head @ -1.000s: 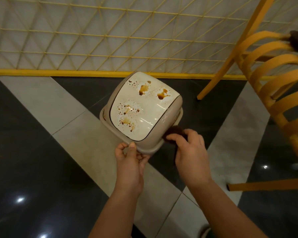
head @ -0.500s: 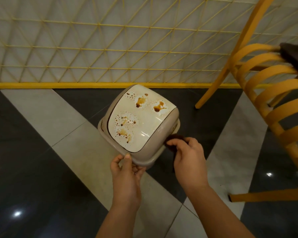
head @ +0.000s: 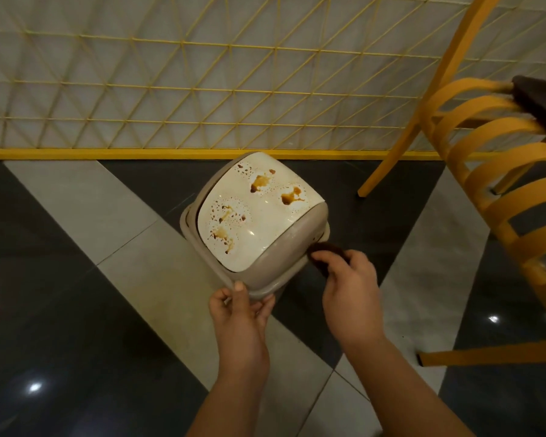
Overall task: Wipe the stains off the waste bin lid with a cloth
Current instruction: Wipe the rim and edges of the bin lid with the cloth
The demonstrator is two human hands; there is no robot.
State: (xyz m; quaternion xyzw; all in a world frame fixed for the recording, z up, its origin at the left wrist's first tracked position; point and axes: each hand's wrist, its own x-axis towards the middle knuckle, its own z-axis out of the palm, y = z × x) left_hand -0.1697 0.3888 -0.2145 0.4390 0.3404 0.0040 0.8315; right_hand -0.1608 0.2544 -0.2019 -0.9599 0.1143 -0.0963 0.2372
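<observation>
Over on the left the floor [head: 60, 279] is just sitting there in dark glossy tiles with a pale grey band running diagonally across it, picking up a few light reflections. Behind it a yellow lattice screen [head: 202, 89] is running along the wall above a yellow base strip.

Moving toward the middle, the waste bin [head: 297, 272] is standing on that pale band, and its white swing lid [head: 265, 222] is facing up at the camera, tilted a bit. The stains [head: 259, 184] are sitting on it in four brown splotchy patches, two near the far edge and two closer to the left side, with speckles around them.

The left hand [head: 240, 323] is gripping the near rim of the bin, thumb lying on top of the rim and fingers curling under it.

Just right of that, the right hand [head: 350, 294] is pinching a dark brown cloth [head: 325, 250] between thumb and fingers, and the cloth is touching the grey side of the bin's top right by the near right corner of the lid, not on any of the stains.

Far right, a yellow slatted chair [head: 501, 184] is standing well apart from the bin, with something dark lying on its seat.
</observation>
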